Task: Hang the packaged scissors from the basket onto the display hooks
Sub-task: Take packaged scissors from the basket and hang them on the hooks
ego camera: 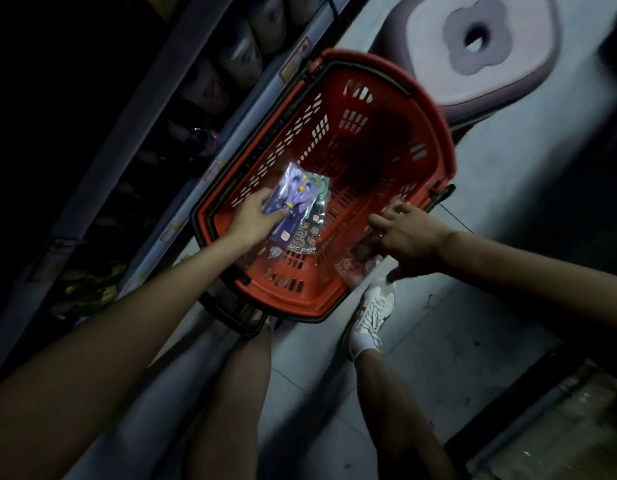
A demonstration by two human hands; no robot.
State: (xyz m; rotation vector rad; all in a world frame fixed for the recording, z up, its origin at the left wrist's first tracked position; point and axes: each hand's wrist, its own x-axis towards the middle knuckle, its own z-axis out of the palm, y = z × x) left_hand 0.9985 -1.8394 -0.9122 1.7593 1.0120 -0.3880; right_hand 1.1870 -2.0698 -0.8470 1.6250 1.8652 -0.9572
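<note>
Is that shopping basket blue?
No, the basket is red, from its rim down its slotted walls.

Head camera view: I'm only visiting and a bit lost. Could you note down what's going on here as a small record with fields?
Place: dim shop aisle
Container: red basket on the floor, beside a shelf
Held: purple scissors pack, pinched by the left hand
Other hand: right hand reaches over a blurred clear pack; grip unclear
Left in basket: more packs under the purple one
Display hooks: not in view
</note>
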